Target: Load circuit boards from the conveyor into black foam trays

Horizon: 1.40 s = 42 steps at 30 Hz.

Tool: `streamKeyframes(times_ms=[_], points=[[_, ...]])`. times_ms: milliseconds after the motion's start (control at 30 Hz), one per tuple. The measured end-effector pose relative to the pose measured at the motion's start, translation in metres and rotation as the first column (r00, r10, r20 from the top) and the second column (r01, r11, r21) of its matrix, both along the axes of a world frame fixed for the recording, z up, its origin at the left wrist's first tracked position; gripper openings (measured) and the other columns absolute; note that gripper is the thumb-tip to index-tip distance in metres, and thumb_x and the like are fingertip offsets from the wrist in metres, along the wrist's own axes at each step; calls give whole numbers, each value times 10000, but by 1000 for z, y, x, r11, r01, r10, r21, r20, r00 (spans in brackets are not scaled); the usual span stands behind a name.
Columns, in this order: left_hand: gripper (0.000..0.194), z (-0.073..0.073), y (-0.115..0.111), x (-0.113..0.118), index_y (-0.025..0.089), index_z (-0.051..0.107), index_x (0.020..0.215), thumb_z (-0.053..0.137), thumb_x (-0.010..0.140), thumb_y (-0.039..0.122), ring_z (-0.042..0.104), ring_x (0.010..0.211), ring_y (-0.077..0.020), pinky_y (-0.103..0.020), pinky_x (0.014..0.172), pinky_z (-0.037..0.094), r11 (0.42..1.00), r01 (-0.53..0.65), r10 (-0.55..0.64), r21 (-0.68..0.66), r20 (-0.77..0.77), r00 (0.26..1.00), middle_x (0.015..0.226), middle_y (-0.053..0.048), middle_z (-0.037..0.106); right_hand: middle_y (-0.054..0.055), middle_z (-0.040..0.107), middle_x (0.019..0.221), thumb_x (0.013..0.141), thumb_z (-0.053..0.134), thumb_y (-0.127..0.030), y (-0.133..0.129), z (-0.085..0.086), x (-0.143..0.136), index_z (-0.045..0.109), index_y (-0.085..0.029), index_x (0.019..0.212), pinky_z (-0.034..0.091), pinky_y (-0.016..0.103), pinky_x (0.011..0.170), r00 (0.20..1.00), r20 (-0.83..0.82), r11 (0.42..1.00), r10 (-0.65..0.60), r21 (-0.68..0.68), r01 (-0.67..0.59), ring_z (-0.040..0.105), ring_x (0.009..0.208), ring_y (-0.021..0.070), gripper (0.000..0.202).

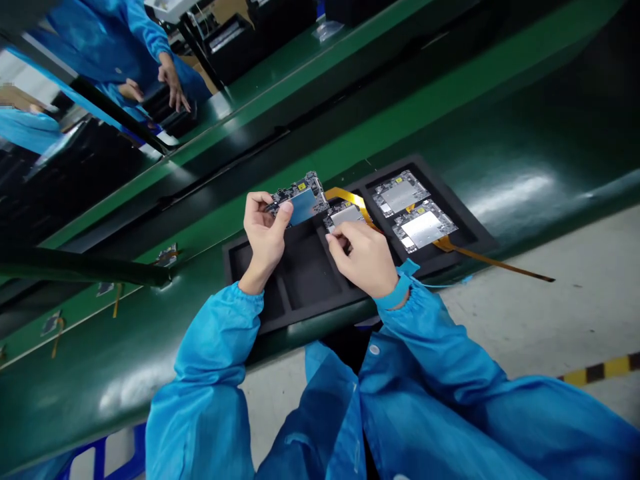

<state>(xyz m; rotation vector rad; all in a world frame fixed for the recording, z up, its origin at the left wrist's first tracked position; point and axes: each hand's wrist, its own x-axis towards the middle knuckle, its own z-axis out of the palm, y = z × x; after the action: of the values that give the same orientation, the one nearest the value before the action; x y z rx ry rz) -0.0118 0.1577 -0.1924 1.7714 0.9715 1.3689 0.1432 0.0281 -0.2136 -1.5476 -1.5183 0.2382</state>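
The green counter (530, 143) runs slantwise across the view, and the black foam tray (463, 207) lies along its near edge. The held circuit board (303, 203) is raised over the tray's far edge, left of that edge's middle — tilted, its shiny panel facing up toward the head.

The left hand (265, 230) grips it by its left end, thumb across the face and fingers behind, so most of the board juts out rightward from the grip. That forearm reaches up from the tray's near left corner, wrist bent inward.

The right hand (365, 257) comes over the tray's near edge, palm down, fingers curled and thumb close to the index finger: a narrow grip. Whether it pinches anything I cannot tell. It is beside the middle board (346, 215), partly covering it.

Two more boards (425, 229) sit in the tray's right compartment. Smallest are the flat cables: a yellow ribbon (350, 196) between the held circuit board's right end and the right hand — another ribbon (500, 263) passes beyond the tray's near right corner.
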Motion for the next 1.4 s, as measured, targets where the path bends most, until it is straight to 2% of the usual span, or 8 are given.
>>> streamKeyframes(times_ms=[133,267,533,767,933,1200,1300,1400], points=[[635,-2,1,1,241,481,946,867,778,716,534,778,-129,-238,660,453,997,43,-49,70,88,995,890,5,451,31,689,893,1032,596,-270,-3,0,-1,677,-220,1106,534,288,669,977,-213,976,22,216,25,615,716,155,121],[612,-5,-7,3,238,479,924,863,799,697,564,811,-143,-251,696,483,979,159,-170,125,78,982,883,3,463,51,693,1094,1023,652,-321,-1,0,-1,638,-248,1280,548,267,590,944,-322,954,-70,256,158,613,714,132,268],[580,-5,-12,-2,230,488,917,885,811,639,606,829,-157,-306,794,528,917,339,-358,211,58,932,864,8,519,55,667,982,1016,689,-367,0,0,4,725,-224,1017,589,305,640,923,-379,925,-62,325,196,644,816,169,148],[384,15,-24,2,226,589,844,844,901,507,675,766,-174,-349,773,596,832,487,-502,265,-15,865,794,-12,633,44,623,934,988,735,-375,-1,-3,11,733,-240,908,607,408,769,918,-397,883,-4,430,190,635,877,202,158],[395,9,-28,0,215,745,998,816,896,589,746,1005,-261,-429,932,622,817,562,-543,128,-154,825,995,-89,748,42,613,910,971,755,-468,0,-4,11,695,-238,862,606,430,811,891,-452,884,42,432,177,636,881,212,261],[467,-4,-35,-3,187,738,816,857,828,638,770,819,-222,-371,841,659,912,390,-396,-126,-27,918,796,-39,752,31,620,905,908,769,-646,4,5,17,677,-222,876,621,383,793,807,-568,932,162,358,65,637,876,194,435],[495,2,-44,2,183,726,885,887,790,641,799,870,-262,-383,798,685,797,466,-456,-385,122,881,837,-57,774,32,646,952,924,753,-643,-10,11,22,687,-224,980,618,338,794,784,-594,950,181,311,17,657,893,179,427],[464,11,-53,9,170,710,1031,820,887,597,817,989,-305,-393,809,702,474,570,-532,-671,297,793,1023,-124,811,33,673,990,956,743,-582,-34,11,27,686,-238,1121,618,310,783,761,-633,966,139,256,37,682,907,172,386]])
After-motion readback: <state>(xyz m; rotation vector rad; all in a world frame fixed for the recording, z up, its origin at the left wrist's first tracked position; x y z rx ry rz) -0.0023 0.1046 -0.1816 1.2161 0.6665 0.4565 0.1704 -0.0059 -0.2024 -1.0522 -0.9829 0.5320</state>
